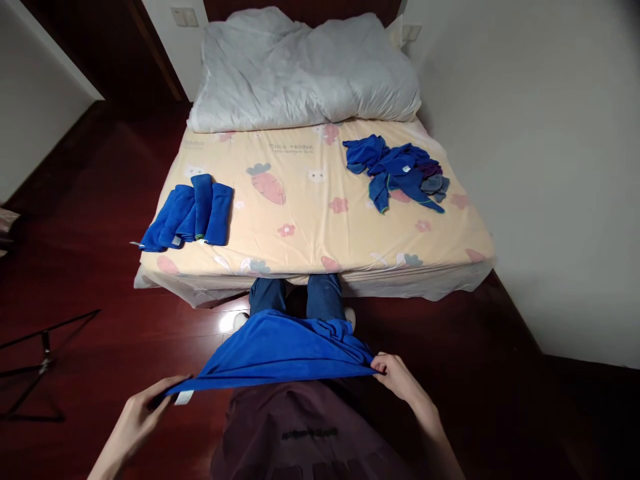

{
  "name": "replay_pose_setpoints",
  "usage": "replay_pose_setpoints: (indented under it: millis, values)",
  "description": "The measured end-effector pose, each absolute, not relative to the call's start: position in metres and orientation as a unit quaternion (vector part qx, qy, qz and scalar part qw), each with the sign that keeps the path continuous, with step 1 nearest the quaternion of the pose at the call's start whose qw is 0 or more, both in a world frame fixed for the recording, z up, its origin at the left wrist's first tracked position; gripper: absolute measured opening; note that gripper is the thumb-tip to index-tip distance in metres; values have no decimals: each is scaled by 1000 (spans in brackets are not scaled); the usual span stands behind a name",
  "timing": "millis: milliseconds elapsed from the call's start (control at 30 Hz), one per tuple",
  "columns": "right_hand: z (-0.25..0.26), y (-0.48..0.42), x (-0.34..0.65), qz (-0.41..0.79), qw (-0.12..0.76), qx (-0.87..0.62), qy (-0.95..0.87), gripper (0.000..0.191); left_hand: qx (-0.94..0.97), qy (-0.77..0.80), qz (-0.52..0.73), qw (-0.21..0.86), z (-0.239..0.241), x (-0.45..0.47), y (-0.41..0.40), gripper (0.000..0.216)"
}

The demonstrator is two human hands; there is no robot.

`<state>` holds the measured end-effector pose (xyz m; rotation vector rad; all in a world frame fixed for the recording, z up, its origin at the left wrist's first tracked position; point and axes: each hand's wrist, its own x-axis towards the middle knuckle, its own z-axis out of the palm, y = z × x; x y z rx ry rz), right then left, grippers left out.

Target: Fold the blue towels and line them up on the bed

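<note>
I hold a blue towel (280, 350) stretched out in front of my waist, above my legs and the floor. My left hand (143, 407) pinches its left corner, near a white label. My right hand (395, 373) pinches the right corner. The cloth hangs slack between both hands, just short of the foot of the bed (310, 220). Both hands are closed on the fabric.
On the bed's yellow carrot-print sheet, several folded blue towels (193, 213) lie at the left edge. A loose heap of blue and grey cloths (397, 173) lies at the right. A white duvet (305, 67) is bunched at the head. A black stand (43, 363) is on the dark red floor at left.
</note>
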<state>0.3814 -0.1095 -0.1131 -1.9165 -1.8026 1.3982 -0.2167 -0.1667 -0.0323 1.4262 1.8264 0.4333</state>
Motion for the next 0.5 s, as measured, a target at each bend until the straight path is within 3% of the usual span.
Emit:
replay_pose_setpoints:
  millis: [200, 400, 500]
  values:
    - [-108, -111, 402, 397, 161, -654, -623, 19, 530, 748, 272, 293, -29, -217, -169, 34]
    - [-49, -84, 419, 252, 314, -675, -618, 19, 421, 805, 370, 196, -21, -206, -158, 20]
    - [-17, -63, 422, 214, 346, -687, -602, 22, 369, 816, 423, 139, -14, -199, -151, 16]
